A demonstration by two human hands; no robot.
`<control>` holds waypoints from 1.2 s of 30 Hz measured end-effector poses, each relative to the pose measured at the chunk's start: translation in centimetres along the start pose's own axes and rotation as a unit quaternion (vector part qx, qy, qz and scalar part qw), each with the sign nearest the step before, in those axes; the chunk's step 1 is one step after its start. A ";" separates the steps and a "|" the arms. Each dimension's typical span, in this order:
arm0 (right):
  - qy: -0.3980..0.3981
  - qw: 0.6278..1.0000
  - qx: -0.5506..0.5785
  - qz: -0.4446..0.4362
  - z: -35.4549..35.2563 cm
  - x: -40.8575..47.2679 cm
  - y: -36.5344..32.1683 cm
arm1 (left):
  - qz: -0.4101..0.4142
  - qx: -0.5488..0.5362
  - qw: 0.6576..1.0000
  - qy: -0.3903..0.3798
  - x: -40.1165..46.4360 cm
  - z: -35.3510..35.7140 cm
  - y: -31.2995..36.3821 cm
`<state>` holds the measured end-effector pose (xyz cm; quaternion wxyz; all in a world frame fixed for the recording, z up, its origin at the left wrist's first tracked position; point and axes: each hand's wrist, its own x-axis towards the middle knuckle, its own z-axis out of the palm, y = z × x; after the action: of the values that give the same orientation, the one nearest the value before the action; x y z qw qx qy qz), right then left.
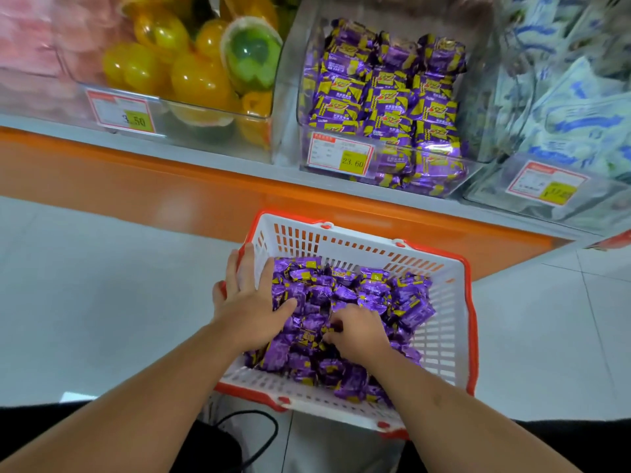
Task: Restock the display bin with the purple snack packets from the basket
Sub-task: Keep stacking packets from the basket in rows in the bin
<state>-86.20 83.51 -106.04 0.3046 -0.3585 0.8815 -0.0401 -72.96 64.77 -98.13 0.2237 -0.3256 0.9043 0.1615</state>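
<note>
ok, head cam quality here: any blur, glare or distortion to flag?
Head view: wide-angle bend in the orange shelf edge; corners smeared, the white-blue packets soft; glare on the clear display bin and yellow capsules; centre sharp, with left hand, right hand and basket crisp; lighting even.

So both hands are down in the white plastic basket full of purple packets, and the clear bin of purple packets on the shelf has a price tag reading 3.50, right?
Not quite. In the head view the clear display bin of purple snack packets carries the tag reading 23.60; the 3.50 tag is on the yellow-item bin. Both hands are in the white basket.
</note>
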 end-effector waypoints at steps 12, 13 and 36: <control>0.159 0.950 0.203 -0.177 -19.3 -5.7 -4.4 | 0.044 -0.282 0.958 -0.023 -1.4 -11.3 4.7; 0.179 0.940 0.214 -0.194 -21.2 -6.5 -4.6 | 0.049 -0.353 0.934 -0.034 -1.9 -13.1 5.4; 0.326 0.888 0.224 -0.234 -31.3 -9.1 -3.9 | 0.258 -0.436 0.851 0.138 -4.2 -23.9 10.3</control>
<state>-96.47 82.01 -74.88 0.0540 -0.4434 0.7894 -0.4211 -84.01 64.02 -74.20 -0.1180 -0.1634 0.8144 0.5441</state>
